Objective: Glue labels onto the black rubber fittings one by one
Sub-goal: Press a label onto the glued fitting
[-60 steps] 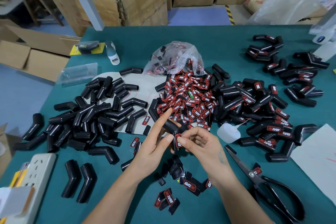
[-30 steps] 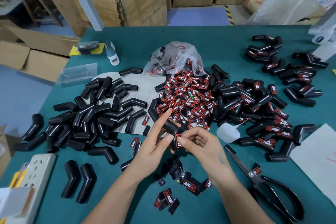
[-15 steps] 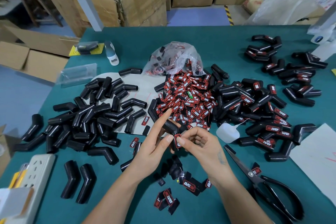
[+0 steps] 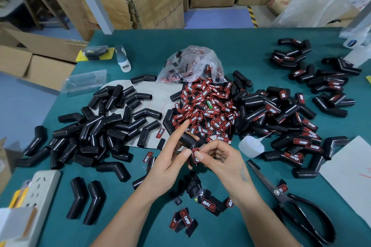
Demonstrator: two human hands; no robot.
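Both hands [image 4: 172, 158] [image 4: 222, 158] pinch a label [image 4: 195, 155] onto one fitting [image 4: 187, 139]; labelled pile [image 4: 291, 118] sits right, a big bare pile [image 4: 100, 126] left to go.

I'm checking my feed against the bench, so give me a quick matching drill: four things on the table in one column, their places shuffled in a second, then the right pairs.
Things:
1. glue bottle
2. scissors
3. power strip
4. plastic bag

Places:
A. near left corner of the table
B. behind the loose label heap, mid-table
C. just right of the right hand, nozzle pointing up-right
D. near right, blades pointing toward the hands

Pairs: 1-C, 2-D, 3-A, 4-B
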